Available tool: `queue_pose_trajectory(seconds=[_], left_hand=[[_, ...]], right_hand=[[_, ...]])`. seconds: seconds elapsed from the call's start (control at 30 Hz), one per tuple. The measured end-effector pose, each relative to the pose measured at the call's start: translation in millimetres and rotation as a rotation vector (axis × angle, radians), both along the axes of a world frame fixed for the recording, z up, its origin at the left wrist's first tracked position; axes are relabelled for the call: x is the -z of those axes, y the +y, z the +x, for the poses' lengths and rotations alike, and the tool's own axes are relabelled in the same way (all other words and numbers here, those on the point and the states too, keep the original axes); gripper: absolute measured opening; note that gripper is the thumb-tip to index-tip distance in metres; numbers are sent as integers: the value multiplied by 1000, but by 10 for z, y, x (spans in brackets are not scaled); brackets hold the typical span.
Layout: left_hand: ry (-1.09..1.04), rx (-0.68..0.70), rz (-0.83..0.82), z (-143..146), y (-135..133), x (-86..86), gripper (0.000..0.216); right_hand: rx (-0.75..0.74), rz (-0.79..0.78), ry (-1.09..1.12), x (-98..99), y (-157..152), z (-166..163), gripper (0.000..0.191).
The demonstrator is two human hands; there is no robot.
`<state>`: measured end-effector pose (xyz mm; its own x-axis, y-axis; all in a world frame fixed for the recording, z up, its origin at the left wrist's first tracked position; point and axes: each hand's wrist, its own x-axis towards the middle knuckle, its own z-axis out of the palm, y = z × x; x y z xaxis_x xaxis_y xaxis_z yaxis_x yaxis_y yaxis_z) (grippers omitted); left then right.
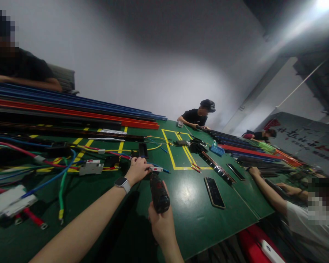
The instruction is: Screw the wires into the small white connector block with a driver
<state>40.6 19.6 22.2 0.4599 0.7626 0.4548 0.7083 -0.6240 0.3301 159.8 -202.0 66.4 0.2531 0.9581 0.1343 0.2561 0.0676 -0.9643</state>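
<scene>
Right hand point(161, 223) clamped on black screwdriver point(159, 193), left hand point(137, 170) curled, grip unclear, green table point(189, 208), white wall point(153, 54)

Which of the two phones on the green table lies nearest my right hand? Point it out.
The front phone, just right of the black driver gripped in the right hand. The other phone lies farther back and to the right.

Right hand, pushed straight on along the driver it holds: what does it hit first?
The right hand grips a black power driver whose tip sits at a small white part pinched by the left hand. That part comes first; depth is unclear.
</scene>
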Motion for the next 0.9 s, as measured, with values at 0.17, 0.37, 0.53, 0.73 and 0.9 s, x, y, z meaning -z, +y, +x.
queue_pose_trajectory(seconds=[0.17,0.37,0.53,0.73,0.9], left_hand=[[0,-4,4,-1,-4,0,24],[2,-3,-1,2,-12,-11,24],[1,-3,-6,-2,-16,-28,25],[-5,-5,-3,-1,-9,-8,24],[-15,-15,-13,4,-1,3,23]], right_hand=[[-25,0,-18,13,-10,11,79],[-17,29,-50,-15,-5,8,80],[-21,26,-9,-35,-8,11,84],[-18,11,-13,11,-9,14,80],[12,43,-6,15,-1,13,78]])
